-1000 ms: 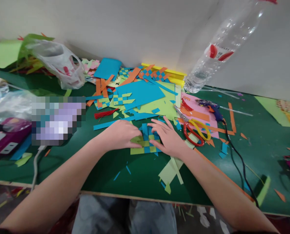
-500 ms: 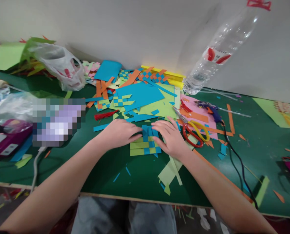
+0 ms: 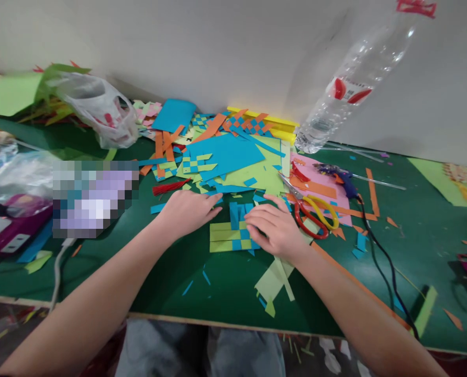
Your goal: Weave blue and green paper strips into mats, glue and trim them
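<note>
The blue-and-green woven paper mat (image 3: pixel 239 241) lay flat on the green tabletop (image 3: pixel 170 283), in front of me and between my forearms. To its right, just past my right hand (image 3: pixel 275 225), the red-and-yellow-handled scissors (image 3: pixel 311 200) crowded that side, partly over a pink sheet (image 3: pixel 315 174). Farther right of the mat lay a blue glue gun (image 3: pixel 347 183). A pale green scrap (image 3: pixel 270 283) sat at the mat's front right, partly under my right wrist. Beyond the mat, a large blue sheet (image 3: pixel 228 154) topped a heap of papers, and a red tassel (image 3: pixel 170 186) lay to its far left. A clear plastic bottle (image 3: pixel 351 89) stood beyond it on the right.

The mat's green strips ran side to side, their plain ends pointing left; its blue strips ran front to back, their loose ends pointing away from me. My hand covered its right part, so I could not tell which way the whole was longer.

My left hand (image 3: pixel 188 212) was off the mat, loose and holding nothing I could see. My right fingers curved over its right side; whether they pinched the paper I could not tell.
</note>
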Available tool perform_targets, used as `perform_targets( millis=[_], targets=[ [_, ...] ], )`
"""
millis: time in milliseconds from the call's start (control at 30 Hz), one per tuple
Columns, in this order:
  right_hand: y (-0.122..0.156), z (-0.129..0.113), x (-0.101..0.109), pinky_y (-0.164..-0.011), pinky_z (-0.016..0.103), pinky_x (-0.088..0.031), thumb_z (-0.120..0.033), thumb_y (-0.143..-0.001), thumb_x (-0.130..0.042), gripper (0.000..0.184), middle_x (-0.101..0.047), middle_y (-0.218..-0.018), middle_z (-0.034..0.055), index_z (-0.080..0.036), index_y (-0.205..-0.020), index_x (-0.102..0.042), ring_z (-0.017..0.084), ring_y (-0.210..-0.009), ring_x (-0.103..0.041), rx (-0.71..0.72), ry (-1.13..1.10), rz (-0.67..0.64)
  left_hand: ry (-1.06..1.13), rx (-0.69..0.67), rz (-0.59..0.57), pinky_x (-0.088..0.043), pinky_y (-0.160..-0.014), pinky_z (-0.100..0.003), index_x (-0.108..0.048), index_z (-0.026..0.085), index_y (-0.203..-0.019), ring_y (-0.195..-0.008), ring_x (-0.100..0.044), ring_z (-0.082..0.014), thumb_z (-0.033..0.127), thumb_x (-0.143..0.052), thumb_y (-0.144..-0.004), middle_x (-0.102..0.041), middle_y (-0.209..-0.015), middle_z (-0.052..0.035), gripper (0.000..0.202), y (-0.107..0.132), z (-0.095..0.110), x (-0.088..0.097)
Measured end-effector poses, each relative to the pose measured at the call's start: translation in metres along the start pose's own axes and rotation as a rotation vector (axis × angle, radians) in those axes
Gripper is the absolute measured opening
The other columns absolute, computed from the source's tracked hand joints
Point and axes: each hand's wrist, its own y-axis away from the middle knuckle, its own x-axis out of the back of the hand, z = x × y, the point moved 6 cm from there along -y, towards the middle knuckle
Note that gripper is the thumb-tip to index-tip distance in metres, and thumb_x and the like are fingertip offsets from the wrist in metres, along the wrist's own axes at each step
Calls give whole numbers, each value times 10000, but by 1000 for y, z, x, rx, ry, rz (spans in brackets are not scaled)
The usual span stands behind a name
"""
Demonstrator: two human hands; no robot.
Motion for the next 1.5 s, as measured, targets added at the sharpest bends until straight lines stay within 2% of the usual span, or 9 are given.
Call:
perform_targets(
  millis=[133,267,533,667,867,1000,1133,1333,1500],
  targets=[
    [3,16,6,-1007,415,-396,-189,-900,-512,134,-728,-847,-7,-223,-835,-624,159,-830,-646,-118,77,74,134,-162,131,-416,-545,-278,-669,248,-1139,-685,-682,-211,436,-441,-954,-742,-812,-58,348,2,14,6],
    [5,17,1,-1002,426,-391,-197,-898,-513,150,-732,-830,-14,-230,-806,-627,164,-827,-652,-91,81,38,249,-382,180,-376,-537,-270,-710,231,-981,-594,-629,-158,445,-447,-955,-706,-698,-17,340,5,32,5],
    [4,11,-6,-1008,439,-395,-196,-904,-497,203,-736,-816,-16,-223,-771,-647,151,-764,-662,-59,-3,-55,287,-407,141,-312,-522,-272,-688,236,-1031,-562,-597,-147,519,-419,-948,-683,-670,-6,399,6,35,1],
    [5,17,-1,-1009,426,-395,-193,-901,-499,158,-742,-871,-10,-231,-840,-640,160,-815,-668,-125,-23,33,295,-434,184,-329,-547,-283,-664,212,-1081,-601,-607,-156,546,-439,-931,-705,-742,-23,429,9,35,6],
    [4,25,-7,-1042,444,-354,-251,-899,-501,219,-687,-1110,79,-184,-1085,-594,229,-1064,-603,-211,25,-23,355,-489,239,-322,-570,-295,-638,179,-830,-601,-559,-143,602,-498,-876,-638,-673,1,448,10,37,11],
    [5,30,-8,-1014,442,-350,-204,-876,-479,178,-682,-1062,75,-178,-991,-613,229,-1025,-593,-284,75,-43,339,-435,298,-347,-648,-313,-627,170,-772,-679,-549,-161,456,-498,-929,-608,-683,-12,351,5,34,13],
    [7,36,0,-892,421,-385,-240,-859,-516,127,-676,-823,40,-193,-838,-631,219,-854,-594,-351,159,27,304,-287,335,-365,-736,-336,-656,173,-950,-863,-562,-203,312,-505,-946,-659,-892,-51,206,-1,30,11],
    [9,36,-10,-1093,502,-218,-336,-895,-514,267,-641,-1143,63,-221,-1112,-620,249,-1127,-547,-355,120,-110,312,-197,307,-387,-852,-396,-609,163,-1149,-1072,-515,-275,453,-538,-908,-625,-1139,-106,384,-5,36,1],
    [11,34,-18,-1151,528,-121,-328,-882,-523,313,-606,-1240,78,-202,-1161,-588,256,-1219,-502,-359,103,-150,315,-181,276,-388,-920,-440,-563,142,-1240,-1142,-485,-300,509,-595,-849,-584,-1242,-131,538,-6,43,-4]
  ],
)
